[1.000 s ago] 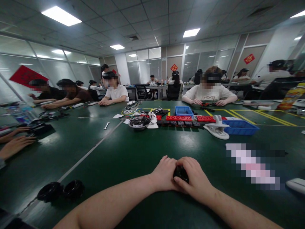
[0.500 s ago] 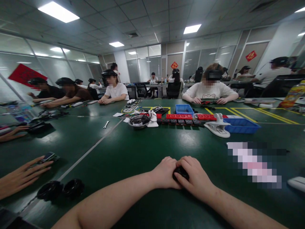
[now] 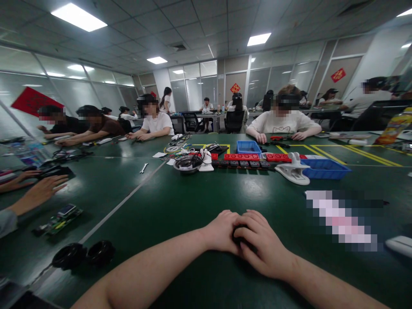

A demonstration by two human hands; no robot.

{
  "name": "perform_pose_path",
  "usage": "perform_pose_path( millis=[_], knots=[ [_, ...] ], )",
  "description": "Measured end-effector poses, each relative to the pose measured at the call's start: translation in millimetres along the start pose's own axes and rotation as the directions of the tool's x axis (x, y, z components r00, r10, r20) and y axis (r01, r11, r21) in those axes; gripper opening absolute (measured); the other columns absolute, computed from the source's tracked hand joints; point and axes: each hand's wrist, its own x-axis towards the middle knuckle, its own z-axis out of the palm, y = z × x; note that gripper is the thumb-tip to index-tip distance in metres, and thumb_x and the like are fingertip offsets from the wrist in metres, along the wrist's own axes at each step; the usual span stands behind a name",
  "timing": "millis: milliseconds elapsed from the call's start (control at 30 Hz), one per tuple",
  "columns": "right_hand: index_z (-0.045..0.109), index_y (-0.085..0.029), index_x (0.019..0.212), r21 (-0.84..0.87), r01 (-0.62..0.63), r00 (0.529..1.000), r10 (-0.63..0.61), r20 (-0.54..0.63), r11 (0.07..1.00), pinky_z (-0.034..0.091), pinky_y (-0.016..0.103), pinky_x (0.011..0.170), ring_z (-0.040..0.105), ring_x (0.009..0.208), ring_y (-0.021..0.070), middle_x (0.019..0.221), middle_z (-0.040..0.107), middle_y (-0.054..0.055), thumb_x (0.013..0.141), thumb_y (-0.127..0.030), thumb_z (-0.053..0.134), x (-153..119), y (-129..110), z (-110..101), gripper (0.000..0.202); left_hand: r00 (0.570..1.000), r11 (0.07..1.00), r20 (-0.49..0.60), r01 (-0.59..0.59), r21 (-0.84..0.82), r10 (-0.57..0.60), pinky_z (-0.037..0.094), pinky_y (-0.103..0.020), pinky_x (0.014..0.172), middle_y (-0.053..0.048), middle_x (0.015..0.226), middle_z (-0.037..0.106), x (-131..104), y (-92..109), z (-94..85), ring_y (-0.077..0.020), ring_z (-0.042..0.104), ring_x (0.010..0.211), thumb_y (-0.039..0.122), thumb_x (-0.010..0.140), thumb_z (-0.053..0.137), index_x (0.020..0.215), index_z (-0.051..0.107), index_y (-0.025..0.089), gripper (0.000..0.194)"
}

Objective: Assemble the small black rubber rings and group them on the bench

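Note:
Both of my hands meet low in the middle of the view, over the green table point(image 3: 180, 193). Between them is a small black object point(image 3: 242, 234), mostly covered by fingers. My left hand point(image 3: 222, 231) is wrapped against its left side. From the right, my right hand point(image 3: 262, 244) curls its fingers over the top of it. What the black object is cannot be made out. To the left on the table lie two black ring-shaped parts point(image 3: 69, 256) side by side.
A co-worker's hand point(image 3: 41, 193) is at the left, near a green circuit board point(image 3: 62, 219). Farther back are a wrench point(image 3: 144, 168), a metal bowl point(image 3: 186, 164) with cables, red strips point(image 3: 241, 157), a white clamp point(image 3: 293, 169) and a blue tray point(image 3: 326, 169).
My right hand's fingers have shifted over the black object, covering more of it. At the left, the co-worker's hand has moved up and away from the circuit board.

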Motion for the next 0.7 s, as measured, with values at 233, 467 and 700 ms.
perform_pose_path(
  millis=[233,467,700],
  knots=[
    [0.049,-0.016,0.086,-0.137,-0.259,0.966,0.256,-0.042,0.956,0.038,0.04,0.074,0.047,0.081,0.0222,0.086,0.052,0.008,0.074,-0.037,0.055,-0.1,13.2,8.4,0.025,0.988,0.996,-0.134,0.082,0.046,-0.076,0.022,-0.049,0.101,-0.004,0.095,0.054,-3.7,7.5,4.8,-0.0236,0.051,0.092,0.059,0.051,0.066,0.102,0.046,0.018,0.069],
    [0.049,-0.018,0.081,-0.205,-0.359,0.932,0.363,-0.018,0.911,0.038,0.034,0.067,0.047,0.073,0.0195,0.079,0.051,0.004,0.071,-0.037,0.058,0.7,15.4,13.2,0.024,0.976,0.982,-0.178,0.144,0.119,-0.122,0.025,-0.046,0.1,-0.001,0.081,0.054,-2.9,9.4,8.3,-0.0206,0.052,0.083,0.054,0.057,0.063,0.086,0.049,0.018,0.049],
    [0.05,-0.018,0.077,-0.165,-0.347,0.934,0.357,0.028,0.923,0.038,0.035,0.067,0.047,0.072,0.0191,0.075,0.051,0.004,0.071,-0.027,0.056,4.0,11.4,8.7,0.012,0.987,0.991,-0.129,0.11,0.079,-0.099,0.023,-0.046,0.1,-0.001,0.081,0.056,-1.0,3.8,2.1,-0.0209,0.052,0.085,0.051,0.056,0.065,0.086,0.05,0.019,0.046]
  ],
)
